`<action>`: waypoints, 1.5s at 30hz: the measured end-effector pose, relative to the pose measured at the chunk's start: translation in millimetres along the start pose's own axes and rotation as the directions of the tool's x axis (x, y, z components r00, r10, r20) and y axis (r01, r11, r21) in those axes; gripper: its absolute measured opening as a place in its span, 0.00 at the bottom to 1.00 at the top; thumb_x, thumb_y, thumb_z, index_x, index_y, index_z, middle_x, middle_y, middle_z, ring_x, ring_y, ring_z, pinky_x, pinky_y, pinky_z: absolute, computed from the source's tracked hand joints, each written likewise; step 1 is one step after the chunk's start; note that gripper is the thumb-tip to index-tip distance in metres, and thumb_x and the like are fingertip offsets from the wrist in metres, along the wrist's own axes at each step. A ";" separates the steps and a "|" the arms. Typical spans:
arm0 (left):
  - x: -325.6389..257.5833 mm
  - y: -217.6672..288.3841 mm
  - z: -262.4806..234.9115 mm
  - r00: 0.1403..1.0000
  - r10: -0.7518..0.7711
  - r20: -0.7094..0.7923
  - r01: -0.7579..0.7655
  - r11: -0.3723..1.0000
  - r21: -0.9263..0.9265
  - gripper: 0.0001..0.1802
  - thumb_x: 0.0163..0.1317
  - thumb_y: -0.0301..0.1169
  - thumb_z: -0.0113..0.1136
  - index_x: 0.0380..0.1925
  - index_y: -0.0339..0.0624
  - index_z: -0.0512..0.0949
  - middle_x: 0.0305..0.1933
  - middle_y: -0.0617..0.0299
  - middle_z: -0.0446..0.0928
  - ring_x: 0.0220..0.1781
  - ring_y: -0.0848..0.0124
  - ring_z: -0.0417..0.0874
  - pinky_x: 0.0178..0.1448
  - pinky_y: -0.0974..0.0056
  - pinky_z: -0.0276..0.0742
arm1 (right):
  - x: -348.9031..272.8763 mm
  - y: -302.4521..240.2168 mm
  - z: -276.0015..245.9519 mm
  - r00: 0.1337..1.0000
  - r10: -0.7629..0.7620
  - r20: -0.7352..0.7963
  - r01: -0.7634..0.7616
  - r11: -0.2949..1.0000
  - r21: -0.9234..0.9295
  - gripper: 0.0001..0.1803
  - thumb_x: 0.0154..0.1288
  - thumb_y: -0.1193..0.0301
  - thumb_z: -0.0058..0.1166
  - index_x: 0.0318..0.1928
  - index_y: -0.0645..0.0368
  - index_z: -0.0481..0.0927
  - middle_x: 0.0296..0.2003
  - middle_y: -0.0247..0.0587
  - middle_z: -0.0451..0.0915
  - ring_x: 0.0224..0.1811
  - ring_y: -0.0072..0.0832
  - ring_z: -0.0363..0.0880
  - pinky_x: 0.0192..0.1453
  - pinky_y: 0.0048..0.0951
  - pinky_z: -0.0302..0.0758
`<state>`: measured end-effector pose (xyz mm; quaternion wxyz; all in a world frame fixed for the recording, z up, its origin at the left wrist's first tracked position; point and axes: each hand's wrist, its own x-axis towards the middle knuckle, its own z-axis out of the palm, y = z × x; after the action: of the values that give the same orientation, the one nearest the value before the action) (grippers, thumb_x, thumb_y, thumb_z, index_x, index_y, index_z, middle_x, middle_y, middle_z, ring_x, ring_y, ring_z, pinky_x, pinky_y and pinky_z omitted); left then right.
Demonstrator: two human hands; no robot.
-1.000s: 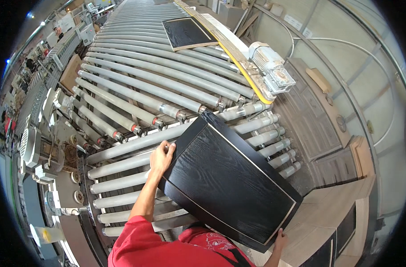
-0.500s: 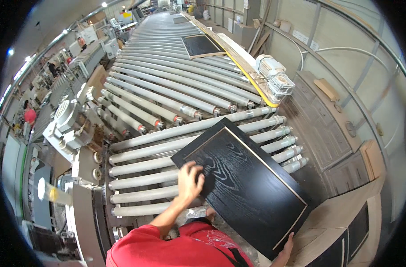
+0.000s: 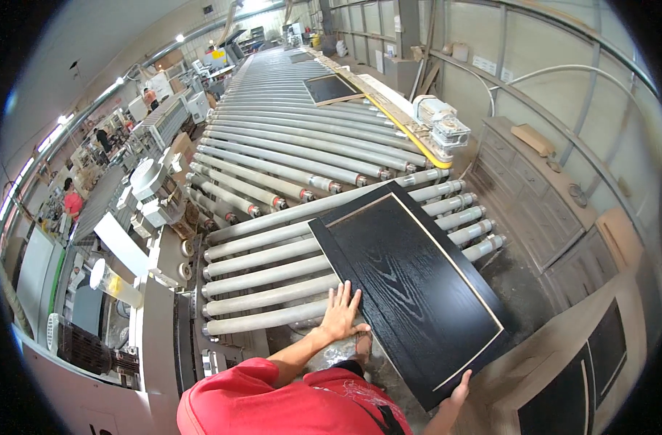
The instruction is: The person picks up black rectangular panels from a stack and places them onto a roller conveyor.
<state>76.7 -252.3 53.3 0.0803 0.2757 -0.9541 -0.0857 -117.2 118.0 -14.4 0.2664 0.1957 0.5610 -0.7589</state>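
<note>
A black wood-grain cabinet door with a thin pale inset line lies slanted, its far part over the rollers and its near end reaching past them toward me. My left hand rests at the door's left edge, its fingers spread and the fingertips against the black frame. At the near right corner, my right hand grips the edge, with the thumb on top and the other fingers mostly hidden beneath.
Grey conveyor rollers run under the door. Farther along lies another dark panel, beside a yellow-edged rail with a motor. Machinery stands left. At right are a grey drawer unit and black panels low down.
My left hand has slid from the door's upper face down to its left edge, and its curled fingers have spread. My right hand still holds the near corner. The view has shifted.
</note>
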 end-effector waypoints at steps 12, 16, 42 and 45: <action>3.4 -14.4 0.6 0.995 0.094 -0.022 -0.095 0.992 -0.088 0.65 0.46 0.73 0.59 0.73 0.35 0.56 0.78 0.30 0.41 0.80 0.37 0.42 0.79 0.37 0.40 | -28.4 40.3 -3.7 0.973 -0.161 -0.163 0.135 0.978 -0.160 0.43 0.68 0.42 0.53 0.61 0.76 0.71 0.59 0.58 0.75 0.56 0.44 0.76 0.62 0.40 0.71; 10.4 -21.2 4.0 0.988 0.137 -0.066 -0.145 0.980 -0.136 0.65 0.45 0.72 0.61 0.71 0.32 0.57 0.76 0.25 0.43 0.78 0.32 0.44 0.79 0.41 0.44 | -36.0 32.8 11.1 0.967 -0.163 -0.194 0.138 0.981 -0.140 0.46 0.67 0.40 0.54 0.62 0.76 0.69 0.61 0.58 0.73 0.58 0.44 0.75 0.63 0.39 0.71; 223.5 -188.9 -19.1 0.986 0.161 -0.028 -0.162 0.943 -0.289 0.61 0.41 0.60 0.73 0.72 0.41 0.61 0.79 0.42 0.49 0.80 0.44 0.47 0.80 0.45 0.46 | 24.5 -12.5 208.1 0.993 0.068 0.093 0.035 0.594 -0.804 0.39 0.69 0.36 0.42 0.46 0.66 0.77 0.35 0.58 0.84 0.39 0.48 0.85 0.47 0.46 0.78; 242.4 -217.5 -18.4 0.989 0.140 0.053 -0.132 0.983 -0.126 0.59 0.41 0.63 0.72 0.71 0.43 0.63 0.79 0.41 0.48 0.80 0.41 0.48 0.80 0.42 0.47 | -6.4 -7.1 199.3 0.984 -0.173 0.046 0.112 0.400 -0.910 0.35 0.69 0.37 0.44 0.48 0.59 0.78 0.36 0.56 0.84 0.41 0.52 0.84 0.48 0.50 0.77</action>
<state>-10.7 -566.6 51.6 0.0732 0.2015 -0.9657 -0.1466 -116.2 -69.7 53.3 0.2484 -0.0071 0.9038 -0.3484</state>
